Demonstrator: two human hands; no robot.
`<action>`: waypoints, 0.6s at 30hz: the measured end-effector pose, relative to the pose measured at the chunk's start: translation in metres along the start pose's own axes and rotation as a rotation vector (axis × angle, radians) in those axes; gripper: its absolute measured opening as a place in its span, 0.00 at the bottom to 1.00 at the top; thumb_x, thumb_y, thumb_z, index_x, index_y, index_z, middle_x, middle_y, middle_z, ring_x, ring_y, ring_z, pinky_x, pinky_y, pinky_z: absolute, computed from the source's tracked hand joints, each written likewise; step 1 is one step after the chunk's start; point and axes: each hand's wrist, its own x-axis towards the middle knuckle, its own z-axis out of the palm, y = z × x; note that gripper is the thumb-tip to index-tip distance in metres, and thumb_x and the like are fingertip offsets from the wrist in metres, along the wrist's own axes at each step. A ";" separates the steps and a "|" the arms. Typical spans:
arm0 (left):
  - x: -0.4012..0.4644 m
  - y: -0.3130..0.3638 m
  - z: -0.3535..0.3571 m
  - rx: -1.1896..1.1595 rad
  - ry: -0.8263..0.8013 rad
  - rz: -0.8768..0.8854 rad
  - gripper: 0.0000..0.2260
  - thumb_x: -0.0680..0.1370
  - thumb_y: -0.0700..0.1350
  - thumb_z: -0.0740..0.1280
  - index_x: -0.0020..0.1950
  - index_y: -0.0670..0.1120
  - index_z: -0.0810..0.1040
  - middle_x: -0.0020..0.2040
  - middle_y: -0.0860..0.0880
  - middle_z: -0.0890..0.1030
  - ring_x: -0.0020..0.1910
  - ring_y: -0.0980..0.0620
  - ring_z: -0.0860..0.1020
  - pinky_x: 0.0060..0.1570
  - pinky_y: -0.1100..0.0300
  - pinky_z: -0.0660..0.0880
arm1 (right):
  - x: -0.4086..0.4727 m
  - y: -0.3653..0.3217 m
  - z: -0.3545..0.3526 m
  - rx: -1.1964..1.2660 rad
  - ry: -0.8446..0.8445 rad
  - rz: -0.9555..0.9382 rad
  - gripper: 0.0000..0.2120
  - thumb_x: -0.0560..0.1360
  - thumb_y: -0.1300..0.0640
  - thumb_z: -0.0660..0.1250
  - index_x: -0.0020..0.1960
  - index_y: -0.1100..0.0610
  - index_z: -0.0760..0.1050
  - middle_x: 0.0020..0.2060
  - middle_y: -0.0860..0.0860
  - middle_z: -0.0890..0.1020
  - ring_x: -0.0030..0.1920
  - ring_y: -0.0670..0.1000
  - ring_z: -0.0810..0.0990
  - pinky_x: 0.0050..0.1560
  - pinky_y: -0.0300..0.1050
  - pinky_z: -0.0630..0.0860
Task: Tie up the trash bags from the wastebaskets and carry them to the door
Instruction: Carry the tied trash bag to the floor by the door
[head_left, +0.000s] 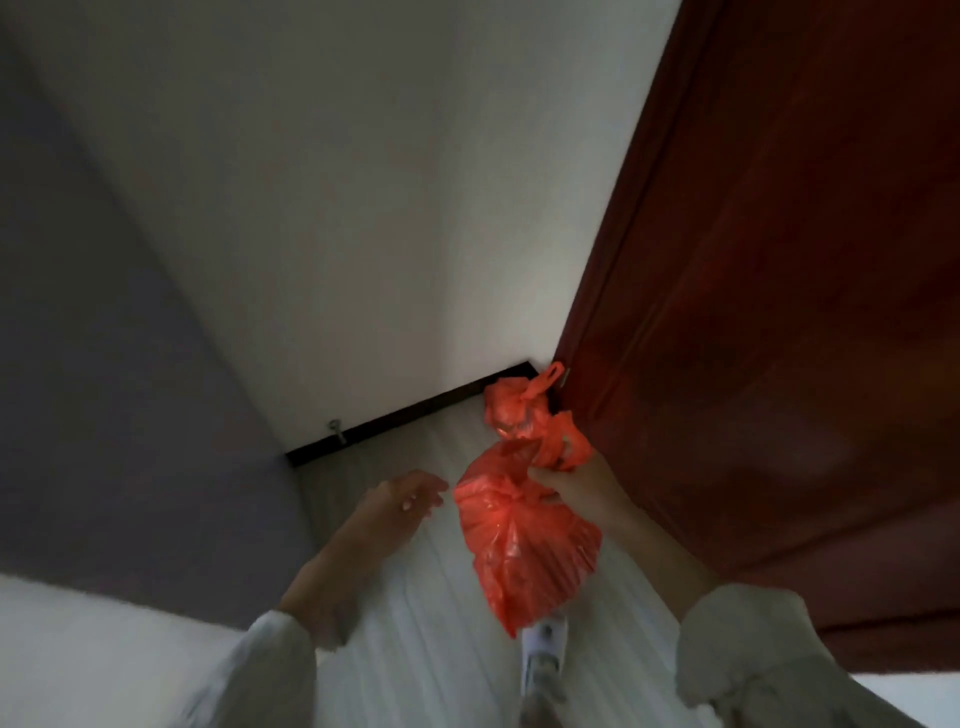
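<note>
The right hand (563, 486) grips a red trash bag (524, 545) by its gathered neck, fingers curled round the twisted plastic just below the knot, so the body of the bag hangs free beneath the hand and above the pale floor (415, 597). Holding it at the neck keeps the tied top closed and lets the weight settle downward, which suits a carry and a low set-down. The bag's handle loops (563, 447) stick up past the hand, at about one o'clock from it.

The left hand (410, 499) sits at nine o'clock from the held bag, just apart from it, fingers loosely bent and holding nothing. It looks to me as if it is free either to steady the bag or simply to balance the reach.

A second red bag (511, 410), already tied with its loops upright, rests on the floor at twelve o'clock from the held one, tucked into the corner where the white wall (363, 208) meets the dark red door (779, 260). It touches or nearly touches the door frame; I cannot tell which. That spot keeps it by the exit.

I judge the task close to done: the held bag probably goes down beside the first. A white shoe (543, 654) shows at six o'clock.
</note>
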 end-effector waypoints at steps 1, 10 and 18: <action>0.022 -0.003 0.002 -0.032 0.035 -0.041 0.10 0.76 0.38 0.59 0.47 0.53 0.74 0.35 0.59 0.78 0.30 0.70 0.76 0.31 0.74 0.68 | 0.027 0.000 0.001 0.022 -0.011 0.030 0.11 0.68 0.65 0.72 0.49 0.61 0.76 0.45 0.62 0.81 0.45 0.61 0.82 0.48 0.59 0.80; 0.239 -0.069 0.031 -0.217 0.234 -0.369 0.11 0.78 0.31 0.55 0.49 0.44 0.73 0.36 0.51 0.75 0.27 0.69 0.76 0.27 0.76 0.69 | 0.271 -0.003 0.027 -0.091 -0.258 0.197 0.10 0.71 0.59 0.69 0.33 0.52 0.73 0.35 0.55 0.80 0.39 0.57 0.81 0.50 0.59 0.79; 0.384 -0.201 0.059 -0.249 0.315 -0.609 0.14 0.76 0.32 0.56 0.43 0.50 0.74 0.36 0.51 0.77 0.27 0.63 0.75 0.28 0.72 0.68 | 0.472 0.080 0.096 -0.418 -0.410 0.213 0.14 0.74 0.44 0.63 0.32 0.49 0.70 0.40 0.53 0.78 0.49 0.57 0.80 0.54 0.50 0.75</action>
